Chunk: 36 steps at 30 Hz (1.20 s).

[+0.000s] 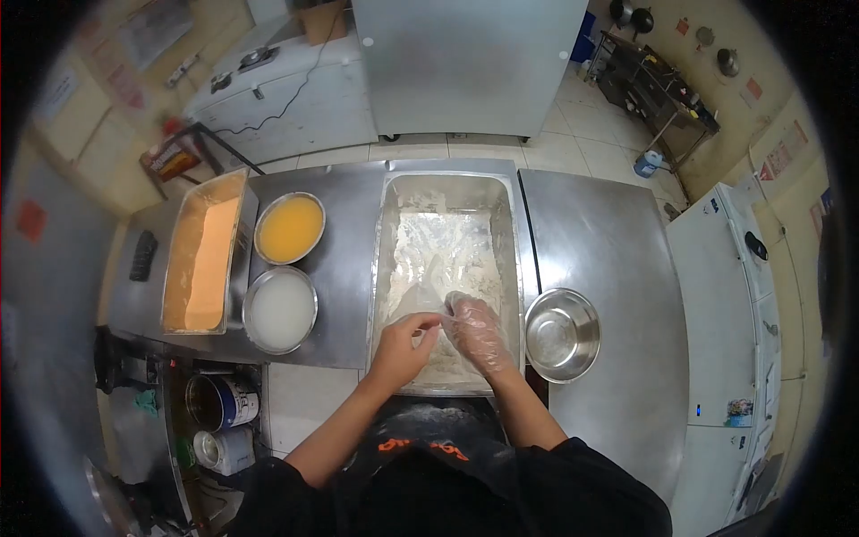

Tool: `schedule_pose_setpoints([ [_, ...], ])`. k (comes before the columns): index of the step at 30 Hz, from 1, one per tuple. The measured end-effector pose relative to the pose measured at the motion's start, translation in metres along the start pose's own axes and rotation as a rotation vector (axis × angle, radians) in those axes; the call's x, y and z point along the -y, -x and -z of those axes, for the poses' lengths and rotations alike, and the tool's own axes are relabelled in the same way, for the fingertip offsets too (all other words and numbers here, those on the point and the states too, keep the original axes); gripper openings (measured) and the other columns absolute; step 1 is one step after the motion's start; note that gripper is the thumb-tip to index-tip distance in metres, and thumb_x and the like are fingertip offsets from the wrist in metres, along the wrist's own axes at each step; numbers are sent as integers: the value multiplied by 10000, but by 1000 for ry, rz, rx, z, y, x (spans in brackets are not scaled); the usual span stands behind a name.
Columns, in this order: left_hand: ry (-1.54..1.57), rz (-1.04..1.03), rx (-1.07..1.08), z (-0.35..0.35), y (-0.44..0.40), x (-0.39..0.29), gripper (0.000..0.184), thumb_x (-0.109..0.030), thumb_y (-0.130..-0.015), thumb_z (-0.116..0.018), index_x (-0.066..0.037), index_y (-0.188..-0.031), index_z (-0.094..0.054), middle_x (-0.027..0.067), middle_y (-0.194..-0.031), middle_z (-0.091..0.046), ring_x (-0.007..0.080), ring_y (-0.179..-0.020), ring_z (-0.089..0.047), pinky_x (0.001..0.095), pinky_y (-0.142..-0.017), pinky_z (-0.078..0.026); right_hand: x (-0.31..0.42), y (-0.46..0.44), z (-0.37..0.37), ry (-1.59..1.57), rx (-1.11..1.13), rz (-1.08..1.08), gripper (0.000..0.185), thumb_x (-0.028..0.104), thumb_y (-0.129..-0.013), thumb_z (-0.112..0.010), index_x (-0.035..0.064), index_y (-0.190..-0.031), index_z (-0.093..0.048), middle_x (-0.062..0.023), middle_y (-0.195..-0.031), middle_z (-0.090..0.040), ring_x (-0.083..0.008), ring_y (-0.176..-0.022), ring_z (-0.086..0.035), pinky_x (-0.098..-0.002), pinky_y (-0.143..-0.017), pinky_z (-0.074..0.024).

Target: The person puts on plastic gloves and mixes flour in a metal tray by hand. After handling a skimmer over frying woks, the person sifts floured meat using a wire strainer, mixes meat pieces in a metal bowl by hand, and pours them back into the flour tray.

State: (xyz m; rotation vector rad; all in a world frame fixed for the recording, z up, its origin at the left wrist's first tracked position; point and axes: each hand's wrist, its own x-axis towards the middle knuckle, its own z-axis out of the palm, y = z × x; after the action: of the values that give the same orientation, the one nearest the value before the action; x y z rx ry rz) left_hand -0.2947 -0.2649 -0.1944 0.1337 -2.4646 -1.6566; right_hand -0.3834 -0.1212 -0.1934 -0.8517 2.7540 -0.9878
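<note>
Over a deep metal tray [382, 259] with white flour [474, 268] spread on its bottom, both of my hands are close together. A clear plastic glove covers my right hand [477, 333], whose fingers are curled near the tray's middle; whether they grip anything is hidden. My left hand [407, 349] is bare and pinches a thin, clear plastic glove [424, 300], which hangs over the flour and reaches toward my right fingers.
Left of the tray stand a bowl of yellow liquid [290, 229], a bowl of whitish liquid [280, 310] and a long container of orange mixture [211, 259]. An empty steel bowl [563, 336] sits close on the right. A black object [143, 256] lies far left.
</note>
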Motion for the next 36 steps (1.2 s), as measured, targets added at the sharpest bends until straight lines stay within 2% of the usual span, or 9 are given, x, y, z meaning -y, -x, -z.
schedule_pose_setpoints([
  [4, 200, 399, 135, -12, -19, 60, 381, -117, -928, -557, -27, -1298, -548, 142, -1169, -653, 222, -1091, -610, 356, -962, -458, 7, -4, -5, -7, 55, 123, 226, 250, -866, -628, 31, -916, -608, -212, -819, -633, -418, -830, -614, -501, -727, -469],
  [5, 201, 398, 128, -18, -22, 68, 381, -117, -928, -557, -27, -1298, -548, 142, -1169, -653, 222, -1091, -610, 356, -962, -458, 6, -3, -7, -6, 57, 129, 226, 250, -866, -628, 31, -916, -608, -212, -819, -633, -418, -830, -614, -501, -727, -469],
  [7, 1033, 412, -36, -30, -35, 65, 457, -293, -1012, -480, -91, -1420, -436, 115, -1381, -523, 230, -1266, -489, 362, -1085, -364, 2, -1, -8, 25, 111, 164, 249, 267, -867, -637, 24, -911, -609, -224, -842, -633, -421, -850, -610, -498, -743, -468],
  [14, 1310, 400, 73, -29, -76, 33, 699, -588, -977, -320, -87, -1463, -353, 92, -1480, -407, 232, -1354, -378, 425, -1125, -307, 16, -7, 13, -113, 103, 11, 235, 237, -851, -660, 15, -920, -630, -230, -893, -630, -406, -860, -614, -483, -744, -470],
  [17, 1240, 466, -130, -36, -99, 43, 680, -576, -957, -445, -101, -1443, -418, 43, -1385, -523, 221, -1265, -473, 373, -1066, -360, 3, -11, 6, -195, 103, 99, 158, 143, -816, -658, 22, -903, -607, -217, -894, -626, -408, -861, -604, -483, -736, -459],
  [20, 607, 209, -269, -45, -126, 85, 588, -531, -985, -444, -95, -1373, -522, 66, -1274, -597, 213, -1162, -535, 337, -1018, -387, 6, -19, 3, -214, 105, 182, 142, 126, -811, -668, 25, -896, -618, -211, -851, -623, -410, -823, -603, -472, -704, -461],
  [23, 309, 455, -285, -29, -123, 49, 510, -470, -1010, -409, -82, -1268, -616, 98, -1158, -641, 208, -1061, -567, 302, -965, -412, 4, -16, 1, -378, 183, 65, 132, 115, -803, -677, 21, -882, -626, -207, -811, -613, -405, -791, -603, -457, -686, -464],
  [26, 137, 634, -104, -37, -130, 79, 556, -495, -1006, -402, -77, -1346, -538, 153, -1241, -601, 255, -1089, -580, 335, -976, -411, -17, -15, -18, -396, 142, 81, 171, 139, -814, -704, -2, -878, -633, -187, -777, -613, -310, -702, -601, -388, -656, -467],
  [36, 4, 33, -348, -70, -130, 182, 552, -295, -1024, -341, -123, -1528, -192, 171, -1539, -302, 360, -1400, -321, 363, -1104, -330, -42, 5, -52, -481, 296, 31, 227, 188, -823, -676, 0, -915, -589, -190, -815, -626, -368, -767, -610, -440, -695, -466],
])
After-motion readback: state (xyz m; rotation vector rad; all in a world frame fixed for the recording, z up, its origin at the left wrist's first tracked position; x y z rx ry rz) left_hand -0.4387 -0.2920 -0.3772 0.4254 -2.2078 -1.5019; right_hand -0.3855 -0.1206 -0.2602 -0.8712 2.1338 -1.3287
